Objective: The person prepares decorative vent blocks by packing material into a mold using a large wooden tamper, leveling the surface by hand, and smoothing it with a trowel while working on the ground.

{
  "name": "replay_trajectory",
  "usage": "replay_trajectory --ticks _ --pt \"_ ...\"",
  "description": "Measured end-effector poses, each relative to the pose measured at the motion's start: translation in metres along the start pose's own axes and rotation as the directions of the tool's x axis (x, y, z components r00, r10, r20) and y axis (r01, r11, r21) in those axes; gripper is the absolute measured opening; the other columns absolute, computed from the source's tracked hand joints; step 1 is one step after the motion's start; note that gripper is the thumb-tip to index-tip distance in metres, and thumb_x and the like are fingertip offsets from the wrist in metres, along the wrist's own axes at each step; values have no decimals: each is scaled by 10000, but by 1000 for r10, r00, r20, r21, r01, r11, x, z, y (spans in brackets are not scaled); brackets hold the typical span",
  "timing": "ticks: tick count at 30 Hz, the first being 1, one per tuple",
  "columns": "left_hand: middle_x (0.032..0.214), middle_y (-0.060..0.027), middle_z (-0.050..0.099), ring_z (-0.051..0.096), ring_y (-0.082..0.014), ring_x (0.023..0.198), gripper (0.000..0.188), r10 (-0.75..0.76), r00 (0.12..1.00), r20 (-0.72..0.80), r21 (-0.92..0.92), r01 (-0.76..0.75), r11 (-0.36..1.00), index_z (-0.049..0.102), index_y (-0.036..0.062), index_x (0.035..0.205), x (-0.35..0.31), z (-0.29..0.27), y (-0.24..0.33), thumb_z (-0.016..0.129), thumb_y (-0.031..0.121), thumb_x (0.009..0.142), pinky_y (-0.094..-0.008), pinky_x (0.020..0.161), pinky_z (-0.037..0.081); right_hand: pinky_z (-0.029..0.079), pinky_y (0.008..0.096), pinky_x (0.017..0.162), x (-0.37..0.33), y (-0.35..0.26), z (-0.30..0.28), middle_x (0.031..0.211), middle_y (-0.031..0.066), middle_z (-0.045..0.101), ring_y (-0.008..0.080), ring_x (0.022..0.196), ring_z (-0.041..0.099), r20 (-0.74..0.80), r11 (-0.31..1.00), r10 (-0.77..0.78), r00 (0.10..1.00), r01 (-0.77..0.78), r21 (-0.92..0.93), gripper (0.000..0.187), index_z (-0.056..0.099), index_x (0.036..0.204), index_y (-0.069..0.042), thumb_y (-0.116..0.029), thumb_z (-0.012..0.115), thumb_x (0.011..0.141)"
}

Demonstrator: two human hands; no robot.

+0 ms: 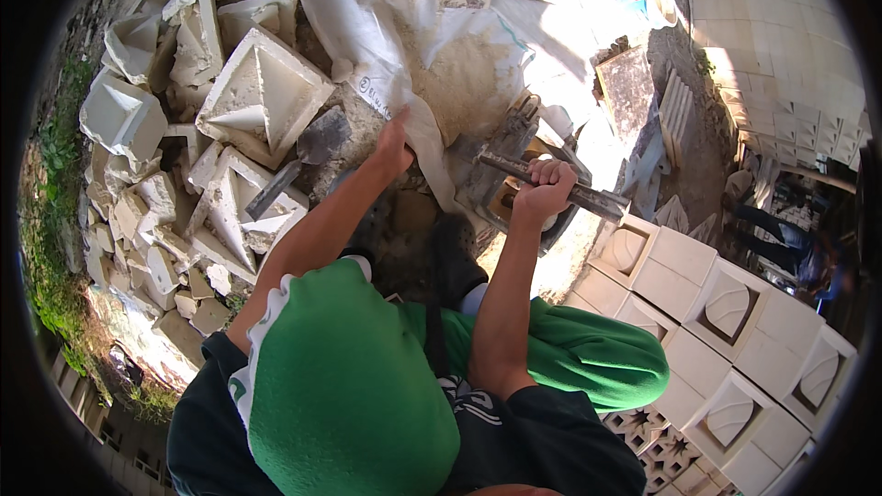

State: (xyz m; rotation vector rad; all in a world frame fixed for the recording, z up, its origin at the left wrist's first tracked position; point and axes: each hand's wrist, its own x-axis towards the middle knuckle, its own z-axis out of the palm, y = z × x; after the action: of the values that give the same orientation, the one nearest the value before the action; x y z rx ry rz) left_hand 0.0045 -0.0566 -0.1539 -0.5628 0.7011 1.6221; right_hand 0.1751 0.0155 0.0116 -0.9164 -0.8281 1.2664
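My left hand (395, 149) is closed on the edge of a white plastic sheet (424, 129), which is bunched and folded there. Greyish sand (464, 83) lies spread on this sheet. My right hand (551, 186) wraps round a thick metal bar (597, 201), held level above a dirty metal frame (503, 142) that my hand and the bar partly hide. Close to my left forearm, a flat shovel-like tool (323, 135) with a short grey handle rests against the rubble. My dark shoe (457, 257) stands between my two arms.
Broken white concrete blocks (257, 101) are heaped on the left. Patterned cream blocks (726, 308) stand in rows at the lower right. A bucket (657, 2) and a wooden board (627, 83) are at the far right. Another person (799, 253) is at the right edge.
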Motion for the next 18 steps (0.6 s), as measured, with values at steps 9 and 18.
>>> replay_trajectory --ticks 9,18 --pt "1220 -137 537 537 -283 1114 393 -18 999 44 108 13 994 444 7 1251 -13 -4 15 446 266 955 -427 953 438 312 258 500 -19 -3 22 521 -20 279 94 472 287 -111 997 -45 993 38 -63 231 321 613 -123 -61 438 803" --pt "1161 -138 571 592 -237 1018 440 56 978 -202 607 81 791 474 -29 1199 -35 -7 38 522 304 917 -367 869 501 266 226 450 -13 11 61 540 -29 330 63 471 306 -311 986 -72 948 20 -166 246 337 645 -117 8 478 803"
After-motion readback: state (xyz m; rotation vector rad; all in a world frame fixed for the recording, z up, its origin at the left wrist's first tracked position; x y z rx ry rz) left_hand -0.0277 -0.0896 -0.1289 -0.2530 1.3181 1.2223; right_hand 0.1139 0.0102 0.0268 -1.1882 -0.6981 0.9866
